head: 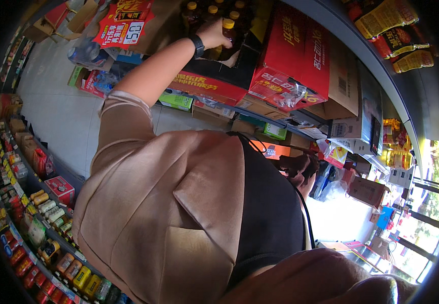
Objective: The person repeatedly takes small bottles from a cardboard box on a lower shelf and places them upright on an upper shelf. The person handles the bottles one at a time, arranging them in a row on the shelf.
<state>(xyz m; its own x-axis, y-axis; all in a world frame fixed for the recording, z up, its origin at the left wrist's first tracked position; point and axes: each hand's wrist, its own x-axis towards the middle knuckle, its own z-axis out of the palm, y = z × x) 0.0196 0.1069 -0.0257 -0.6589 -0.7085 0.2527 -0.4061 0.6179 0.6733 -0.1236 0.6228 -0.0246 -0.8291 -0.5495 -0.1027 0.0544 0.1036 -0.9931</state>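
Note:
My left hand (212,35), with a dark band on its wrist, reaches to the top of the view. Its fingers are closed around the neck of a dark bottle with a yellow cap (228,24). Other bottles with yellow caps (212,10) stand around it in an opened carton (208,84), whose red side faces me and whose top edge is torn. The lower part of the held bottle is hidden in the carton's shade. My right hand is out of view; a brown sleeve (310,271) shows at the bottom right.
A red carton (288,57) stands right beside the opened one on a shelf. A red price sign (123,32) hangs at its left. A curved shelf edge (385,72) runs above, with packets on it. Stocked shelves (58,262) line the left side, beyond a tiled floor (60,114).

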